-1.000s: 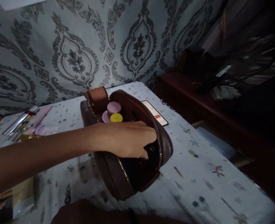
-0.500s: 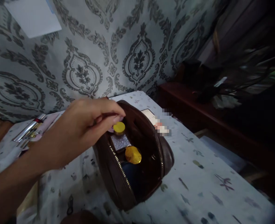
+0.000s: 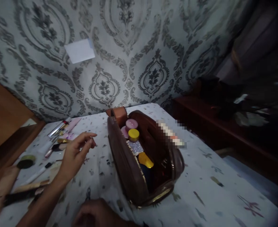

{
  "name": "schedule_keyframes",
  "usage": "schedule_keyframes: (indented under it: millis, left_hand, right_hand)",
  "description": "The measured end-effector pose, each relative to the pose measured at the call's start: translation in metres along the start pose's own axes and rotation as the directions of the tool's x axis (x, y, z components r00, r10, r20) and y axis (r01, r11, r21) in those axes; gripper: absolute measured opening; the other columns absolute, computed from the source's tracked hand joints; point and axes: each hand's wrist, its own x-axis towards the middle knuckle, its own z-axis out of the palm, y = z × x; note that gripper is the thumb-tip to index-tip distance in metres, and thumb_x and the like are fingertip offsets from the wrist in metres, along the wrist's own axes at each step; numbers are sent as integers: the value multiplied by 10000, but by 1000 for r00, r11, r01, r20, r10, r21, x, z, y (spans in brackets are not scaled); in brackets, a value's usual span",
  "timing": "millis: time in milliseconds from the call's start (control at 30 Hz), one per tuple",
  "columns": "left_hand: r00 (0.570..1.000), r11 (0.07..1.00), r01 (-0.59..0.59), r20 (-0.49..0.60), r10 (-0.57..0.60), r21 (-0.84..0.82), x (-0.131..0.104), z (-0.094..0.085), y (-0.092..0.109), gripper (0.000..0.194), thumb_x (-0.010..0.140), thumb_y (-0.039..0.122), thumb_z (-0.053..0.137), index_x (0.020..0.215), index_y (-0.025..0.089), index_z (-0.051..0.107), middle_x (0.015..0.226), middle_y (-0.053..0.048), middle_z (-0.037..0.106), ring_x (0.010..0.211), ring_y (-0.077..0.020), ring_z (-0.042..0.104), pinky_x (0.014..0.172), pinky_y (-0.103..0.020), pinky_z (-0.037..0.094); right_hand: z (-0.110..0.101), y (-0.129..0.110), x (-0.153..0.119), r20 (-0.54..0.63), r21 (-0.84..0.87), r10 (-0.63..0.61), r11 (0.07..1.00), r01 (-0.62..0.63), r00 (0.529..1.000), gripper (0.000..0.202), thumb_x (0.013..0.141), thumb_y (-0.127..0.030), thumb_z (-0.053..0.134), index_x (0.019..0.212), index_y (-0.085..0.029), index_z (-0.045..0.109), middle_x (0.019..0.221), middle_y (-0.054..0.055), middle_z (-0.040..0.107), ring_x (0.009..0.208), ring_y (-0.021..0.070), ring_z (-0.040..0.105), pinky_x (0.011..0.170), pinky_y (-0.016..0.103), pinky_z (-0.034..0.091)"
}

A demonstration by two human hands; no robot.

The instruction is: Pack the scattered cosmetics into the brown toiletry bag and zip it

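Brown leather-look zippered bag (image 3: 122, 157) gaping open on white patterned table (image 3: 190, 186), round yellow-topped container (image 3: 133, 135) inside, left hand (image 3: 78, 153) released, fingers parted, near bag, shadowed right hand (image 3: 96, 212) in foreground, grip cannot be told.

Before you: pale grey wall with dark damask motifs (image 3: 153, 75), white rectangular sheet (image 3: 80, 51) on it. Your left: orange-brown flat panel (image 3: 4, 116). Right: dark reddish-brown ledge (image 3: 190, 108), shadowed. Light dim.

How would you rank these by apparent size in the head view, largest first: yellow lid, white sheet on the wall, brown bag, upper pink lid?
1. Brown bag
2. White sheet
3. Upper pink lid and yellow lid: too alike to rank.
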Motion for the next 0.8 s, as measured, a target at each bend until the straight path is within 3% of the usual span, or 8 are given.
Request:
schedule_keyframes:
  millis: [100, 233, 367, 467, 600, 700, 800]
  left_hand:
    - [994, 994, 97, -38, -99, -41, -25, -6, -17, 252, 891, 388, 556, 988, 181, 662, 698, -4, 636, 652, -150, 596, 597, -249, 458]
    - [985, 980, 171, 4, -171, -98, -55, -12, -37, 253, 901, 393, 538, 982, 179, 643, 699, -7, 614, 659, -152, 589, 614, -258, 457]
    - [982, 968, 187, 35, -184, -166, -79, -10, -66, 302, 918, 443, 520, 1004, 176, 631, 697, -6, 601, 661, -157, 583, 633, -265, 457]
    - [981, 954, 190, -1, -195, -232, -91, -1, -89, 381, 894, 514, 524, 974, 160, 642, 640, 9, 574, 589, -143, 539, 583, -250, 424]
    - [992, 973, 126, 36, -122, -195, -98, 7, -100, 327, 914, 433, 510, 954, 153, 674, 628, 15, 562, 562, -125, 494, 561, -235, 376]
    - [997, 982, 74, -9, -76, -172, -99, 5, -100, 306, 952, 365, 449, 984, 164, 678, 665, 9, 579, 612, -135, 520, 602, -242, 390]
    - [990, 979, 87, -92, -106, -187, -97, 2, -102, 310, 970, 333, 407, 1060, 172, 656, 718, -6, 620, 667, -157, 569, 646, -261, 427]
  right_hand:
    - [2, -8, -8, -130, 77, -41, 996, 51, 991, 73, 716, -205, 684, 753, -143, 672, 679, -16, 602, 664, 104, 570, 615, 187, 435]
    - [-1, -17, -11, -223, 204, -100, 968, 146, 970, 338, 791, -493, 656, 768, -157, 619, 716, 29, 624, 666, 135, 594, 583, 218, 449]
    - [-6, -21, -4, -291, 209, -57, 970, 122, 955, 503, 723, -661, 690, 773, -164, 627, 777, 60, 638, 721, 168, 622, 585, 241, 473]
    - [-10, -23, 4, -323, 160, -5, 985, 60, 946, 531, 642, -685, 727, 719, -167, 638, 740, 59, 637, 704, 184, 621, 555, 250, 470]
    - [-14, -33, 22, -388, 91, -5, 995, 43, 922, 464, 594, -620, 762, 665, -178, 644, 641, 28, 614, 636, 178, 600, 509, 246, 448]
    - [-12, -42, 41, -466, 110, -40, 988, 104, 884, 455, 590, -610, 762, 642, -177, 633, 612, 26, 614, 607, 174, 598, 504, 245, 441]
    - [-9, -45, 60, -528, 110, -121, 972, 209, 841, 490, 616, -652, 740, 626, -179, 614, 574, 15, 594, 548, 153, 558, 494, 244, 427]
